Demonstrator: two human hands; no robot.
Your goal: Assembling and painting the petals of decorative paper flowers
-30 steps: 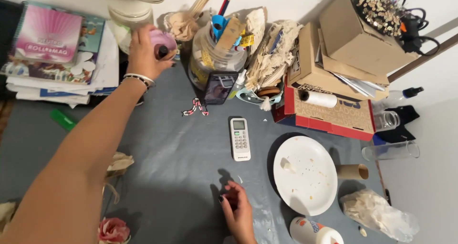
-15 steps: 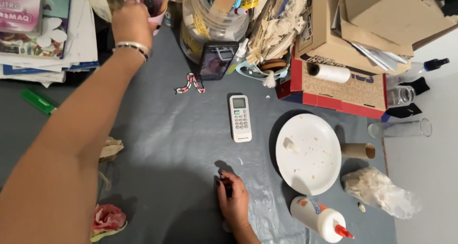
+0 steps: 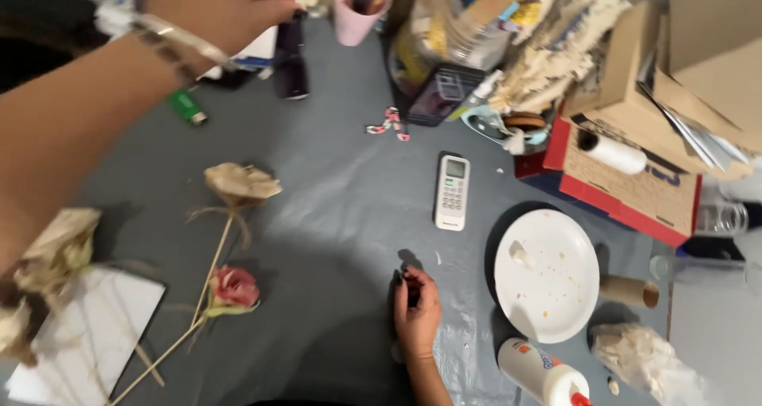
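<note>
Grey table (image 3: 317, 215): left hand (image 3: 218, 5) grip pinching a dark bottle (image 3: 291, 57), right hand (image 3: 417, 307) grip curled around something small and dark.

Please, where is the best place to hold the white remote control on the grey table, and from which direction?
Probably the remote control is best gripped across its long narrow sides near the middle, coming from above. It lies flat, buttons up, with bare table on both sides, so fingers can close there freely.
</note>
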